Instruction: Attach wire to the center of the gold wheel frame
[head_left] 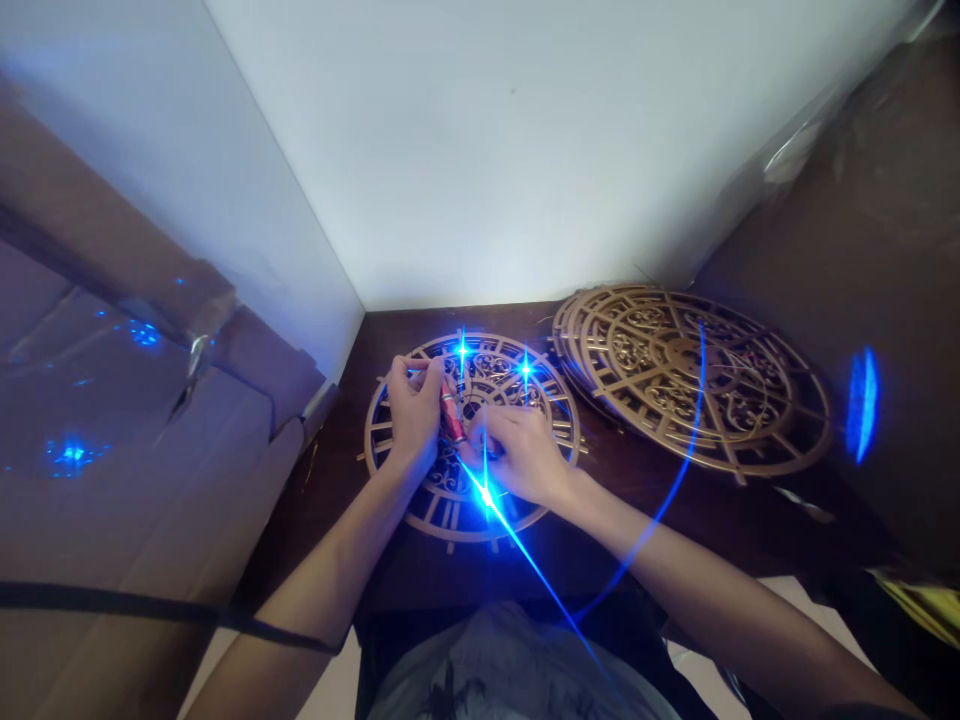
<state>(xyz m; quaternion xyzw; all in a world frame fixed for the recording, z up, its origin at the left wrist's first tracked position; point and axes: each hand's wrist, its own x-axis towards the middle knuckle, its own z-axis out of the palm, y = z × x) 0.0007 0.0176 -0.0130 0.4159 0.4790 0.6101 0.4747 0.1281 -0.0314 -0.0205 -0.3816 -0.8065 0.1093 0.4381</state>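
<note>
A round, bronze-coloured openwork disc (pixel 564 390) with bars around its rim and scrollwork inside lies flat on the dark table. Over its upper left part is my left hand (pixel 417 408), thumb and fingers pinched together at a small red-handled tool (pixel 451 412). My right hand (pixel 519 452) is over the middle of the disc, fingers curled in by the tool's lower end; what they hold is hidden. Blue light points glow on the disc, and a bright blue thread of light (pixel 525 548) runs from near the hands down to my lap.
Several similar discs (pixel 814 415) are stacked at the right of the dark table (pixel 341 505). White walls (pixel 480 180) stand behind and at the left. Brown cardboard (pixel 259 345) is on the left, and a dark cable (pixel 150 605) crosses the lower left.
</note>
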